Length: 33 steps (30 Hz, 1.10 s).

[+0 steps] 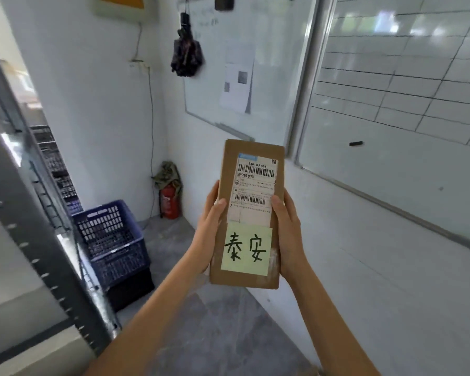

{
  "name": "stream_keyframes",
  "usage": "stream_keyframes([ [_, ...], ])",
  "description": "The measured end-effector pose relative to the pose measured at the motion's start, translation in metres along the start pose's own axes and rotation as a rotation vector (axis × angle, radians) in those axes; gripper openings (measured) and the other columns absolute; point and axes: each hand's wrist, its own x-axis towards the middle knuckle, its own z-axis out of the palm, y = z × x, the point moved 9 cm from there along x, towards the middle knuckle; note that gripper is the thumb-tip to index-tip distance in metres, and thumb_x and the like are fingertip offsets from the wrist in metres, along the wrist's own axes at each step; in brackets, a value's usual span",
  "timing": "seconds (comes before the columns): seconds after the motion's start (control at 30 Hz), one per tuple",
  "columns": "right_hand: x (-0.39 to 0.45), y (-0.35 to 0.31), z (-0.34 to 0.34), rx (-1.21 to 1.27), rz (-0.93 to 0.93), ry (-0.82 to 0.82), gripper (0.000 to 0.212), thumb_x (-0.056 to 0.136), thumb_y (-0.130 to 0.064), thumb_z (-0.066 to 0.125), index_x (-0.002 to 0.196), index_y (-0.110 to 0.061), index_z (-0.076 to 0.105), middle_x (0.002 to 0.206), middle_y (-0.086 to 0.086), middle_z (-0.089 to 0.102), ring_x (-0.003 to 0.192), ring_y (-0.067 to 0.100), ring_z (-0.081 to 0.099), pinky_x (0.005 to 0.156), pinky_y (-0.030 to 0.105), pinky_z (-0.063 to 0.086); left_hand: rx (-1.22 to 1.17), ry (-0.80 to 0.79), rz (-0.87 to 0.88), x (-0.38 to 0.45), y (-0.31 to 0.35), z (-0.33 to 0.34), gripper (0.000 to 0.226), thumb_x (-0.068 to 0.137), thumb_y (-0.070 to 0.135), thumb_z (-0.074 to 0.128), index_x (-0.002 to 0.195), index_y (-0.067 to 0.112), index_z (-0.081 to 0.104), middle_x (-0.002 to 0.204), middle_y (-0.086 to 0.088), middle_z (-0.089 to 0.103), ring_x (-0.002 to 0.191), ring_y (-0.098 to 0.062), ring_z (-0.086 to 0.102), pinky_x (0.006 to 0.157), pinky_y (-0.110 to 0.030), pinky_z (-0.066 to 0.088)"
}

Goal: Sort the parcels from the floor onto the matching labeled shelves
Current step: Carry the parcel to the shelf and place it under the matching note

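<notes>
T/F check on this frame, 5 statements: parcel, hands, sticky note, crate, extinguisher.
1. Both hands hold the cardboard parcel: the left hand on its left edge, the right hand on its right edge. True.
2. The yellow sticky note sits above the printed shipping label. False: it sits below the label, on the parcel's lower half.
3. The parcel lies on the floor. False: it is held up in the air.
4. A blue plastic crate stands on the floor, left of the parcel. True.
5. The red fire extinguisher hangs on the whiteboard. False: it stands in the corner.
</notes>
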Motion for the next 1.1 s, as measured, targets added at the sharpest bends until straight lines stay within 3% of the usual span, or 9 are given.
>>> stream_keyframes([
  [0.27,-0.013,0.018,0.066,0.034,0.096,-0.284,0.038,0.103,-0.032,0.052,0.141,-0.027,0.050,0.123,0.004,0.073,0.108,0.024,0.073,0.088,0.039,0.061,0.074,0.262,0.072,-0.051,0.032,-0.057,0.072,0.089,0.037,0.054,0.153,0.016,0.029,0.145,-0.018,0.052,0.130,-0.041,0.052,0.102,-0.054,0.048],
  [0.43,-0.045,0.025,0.114,0.077,0.150,-0.459,0.046,0.101,-0.034,0.055,0.146,-0.028,0.047,0.125,0.004,0.072,0.112,0.024,0.071,0.095,0.042,0.059,0.126,0.413,0.144,-0.102,0.057,-0.091,0.062,0.095,0.036,0.053,0.151,0.022,0.032,0.139,-0.015,0.058,0.118,-0.035,0.063,0.081,-0.033,0.061],
  [0.67,-0.115,0.047,0.206,0.182,0.255,-0.679,0.046,0.102,-0.025,0.055,0.147,-0.022,0.047,0.129,0.011,0.069,0.113,0.028,0.070,0.083,0.031,0.061,0.240,0.663,0.169,-0.194,0.097,-0.165,0.062,0.090,0.045,0.048,0.149,0.029,0.037,0.134,-0.006,0.064,0.115,-0.029,0.067,0.095,-0.050,0.056],
  [0.9,-0.191,0.064,0.298,0.168,0.298,-0.827,0.045,0.100,-0.028,0.058,0.145,-0.028,0.048,0.125,0.008,0.071,0.106,0.025,0.073,0.083,0.035,0.061,0.274,0.820,0.207,-0.281,0.137,-0.240,0.070,0.084,0.052,0.056,0.148,0.031,0.037,0.134,-0.004,0.064,0.116,-0.030,0.067,0.097,-0.056,0.053],
  [1.1,-0.250,0.074,0.363,0.145,0.294,-0.926,0.042,0.102,-0.029,0.053,0.143,-0.032,0.048,0.123,0.006,0.072,0.101,0.021,0.075,0.073,0.026,0.061,0.289,0.895,0.229,-0.337,0.162,-0.298,0.073,0.082,0.055,0.056,0.147,0.028,0.039,0.133,-0.007,0.065,0.115,-0.033,0.066,0.095,-0.056,0.054],
])
